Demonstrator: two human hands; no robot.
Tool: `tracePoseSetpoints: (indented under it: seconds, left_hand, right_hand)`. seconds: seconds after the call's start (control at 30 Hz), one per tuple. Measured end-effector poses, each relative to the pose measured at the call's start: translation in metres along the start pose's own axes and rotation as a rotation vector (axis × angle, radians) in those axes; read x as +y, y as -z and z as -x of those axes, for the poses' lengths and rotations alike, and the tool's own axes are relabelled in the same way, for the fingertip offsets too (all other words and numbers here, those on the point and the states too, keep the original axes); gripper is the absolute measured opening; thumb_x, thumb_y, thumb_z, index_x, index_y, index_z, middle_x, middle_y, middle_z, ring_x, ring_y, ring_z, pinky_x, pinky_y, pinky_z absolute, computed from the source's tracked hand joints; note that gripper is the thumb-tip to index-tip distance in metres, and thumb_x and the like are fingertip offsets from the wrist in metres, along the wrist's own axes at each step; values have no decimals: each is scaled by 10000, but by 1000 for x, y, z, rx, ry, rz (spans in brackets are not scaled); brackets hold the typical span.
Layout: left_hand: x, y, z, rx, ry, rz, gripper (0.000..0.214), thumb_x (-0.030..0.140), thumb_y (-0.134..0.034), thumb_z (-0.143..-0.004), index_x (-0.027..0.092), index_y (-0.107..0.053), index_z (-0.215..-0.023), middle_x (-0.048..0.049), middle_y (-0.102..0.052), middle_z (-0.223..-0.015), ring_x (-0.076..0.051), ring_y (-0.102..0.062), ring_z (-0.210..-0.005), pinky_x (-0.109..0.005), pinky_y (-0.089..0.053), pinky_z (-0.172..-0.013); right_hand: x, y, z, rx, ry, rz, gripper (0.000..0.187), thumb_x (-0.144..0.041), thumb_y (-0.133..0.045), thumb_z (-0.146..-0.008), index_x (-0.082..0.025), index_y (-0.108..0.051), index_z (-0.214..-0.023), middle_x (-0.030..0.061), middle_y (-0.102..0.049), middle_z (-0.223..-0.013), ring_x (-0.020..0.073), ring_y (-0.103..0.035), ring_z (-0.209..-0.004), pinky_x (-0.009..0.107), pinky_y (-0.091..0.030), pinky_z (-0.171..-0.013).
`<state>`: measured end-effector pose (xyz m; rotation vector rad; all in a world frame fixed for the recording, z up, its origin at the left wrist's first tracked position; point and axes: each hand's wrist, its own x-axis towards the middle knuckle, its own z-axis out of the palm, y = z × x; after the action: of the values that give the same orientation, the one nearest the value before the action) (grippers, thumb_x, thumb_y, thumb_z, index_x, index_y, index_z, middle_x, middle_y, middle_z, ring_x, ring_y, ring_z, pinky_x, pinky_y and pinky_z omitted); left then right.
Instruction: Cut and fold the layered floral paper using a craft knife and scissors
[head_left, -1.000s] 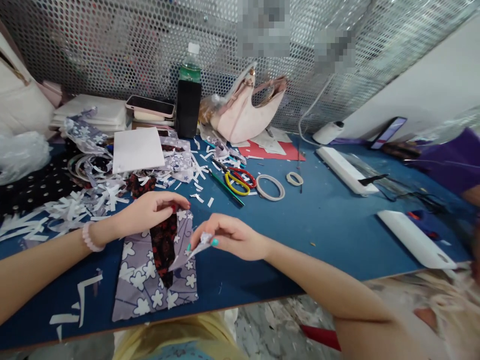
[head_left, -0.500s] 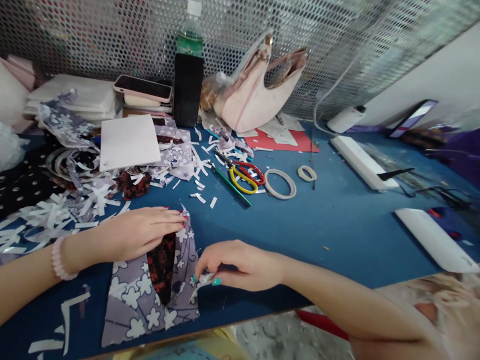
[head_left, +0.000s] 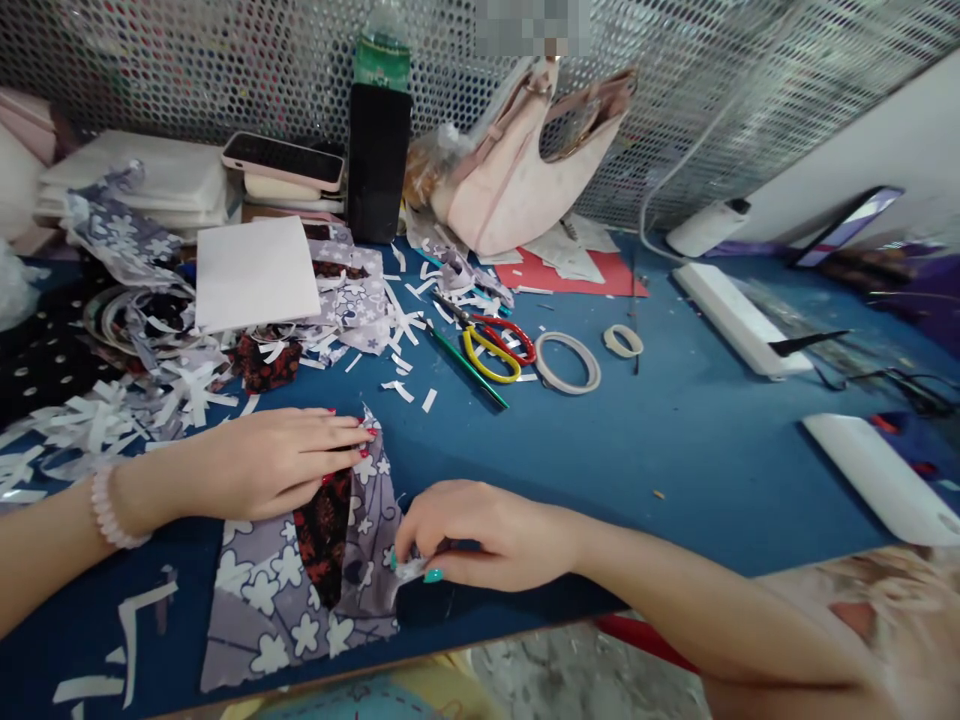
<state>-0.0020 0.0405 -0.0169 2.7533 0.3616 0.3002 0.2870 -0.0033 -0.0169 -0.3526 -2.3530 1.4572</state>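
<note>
A purple fabric piece (head_left: 274,600) printed with white flowers lies near the table's front edge. Its right part is folded over, and a dark red-and-black patterned cloth (head_left: 324,545) shows in the gap. My left hand (head_left: 274,460), with a beaded bracelet at the wrist, presses flat on the fabric's upper part, fingers stretched out. At the fabric's right edge my right hand (head_left: 487,535) pinches a crumpled whitish strip (head_left: 411,570) between thumb and fingers. Whether this strip is paper backing or part of the fabric I cannot tell.
Red- and yellow-handled scissors (head_left: 499,345), a green pen (head_left: 466,367) and tape rolls (head_left: 568,362) lie beyond my hands. White paper scraps (head_left: 97,415) pile up at left. Behind stand a black phone (head_left: 379,163) and a pink handbag (head_left: 517,180).
My right hand has shifted slightly right and stays pinched on the strip; less of the strip shows. My left hand still presses the fabric. The camera view has moved a little.
</note>
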Motion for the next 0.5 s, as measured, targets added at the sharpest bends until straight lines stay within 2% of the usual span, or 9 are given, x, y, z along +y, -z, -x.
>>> tracePoseSetpoints:
  seconds: [0.17,0.23,0.3,0.37,0.43,0.5]
  left_hand:
    - [-2,6,2,-32,-40,-68,416,174,-451,-978,175,-590,-1371,-145,-522,-1489,-284,-489,-1393,-464,-362,-1196]
    - [-3,6,2,-44,-33,-62,416,185,-453,-982,202,-588,-1375,-137,-512,-1499,-286,-482,-1399,-481,-353,-1197]
    - [-3,6,2,-47,-23,-43,418,194,-458,-983,224,-583,-1381,-126,-506,-1506,-279,-475,-1405,-481,-344,-1201]
    - [-4,5,3,-45,-14,-30,404,198,-465,-982,238,-601,-1360,-118,-507,-1508,-271,-467,-1412,-475,-339,-1205]
    - [-5,5,4,-53,-7,-38,380,196,-464,-982,239,-634,-1319,-123,-496,-1516,-276,-457,-1418,-481,-341,-1203]
    - [-6,5,5,-63,-9,-57,365,197,-462,-983,234,-656,-1290,-142,-481,-1523,-292,-453,-1420,-504,-355,-1189]
  right_hand:
    - [0,-2,0,-22,50,58,241,-333,-445,-1031,-187,-594,-910,95,-753,-926,153,-712,-856,278,-521,-779]
    - [1,-2,0,36,88,96,295,-379,-417,-1042,-177,-615,-957,96,-755,-934,155,-710,-867,276,-520,-777]
    - [2,-1,0,125,92,236,342,-394,-381,-1049,-166,-635,-1057,112,-753,-1038,178,-689,-972,319,-511,-859]
    - [3,1,1,154,39,443,406,-416,-360,-1050,-150,-618,-1216,140,-705,-1233,234,-614,-1168,411,-465,-981]
    - [5,1,1,85,-53,606,517,-471,-349,-1044,-123,-538,-1376,163,-583,-1427,283,-480,-1348,489,-398,-1069]
    - [6,1,0,-7,-133,689,623,-531,-336,-1034,-98,-448,-1468,175,-472,-1527,290,-373,-1441,520,-341,-1130]
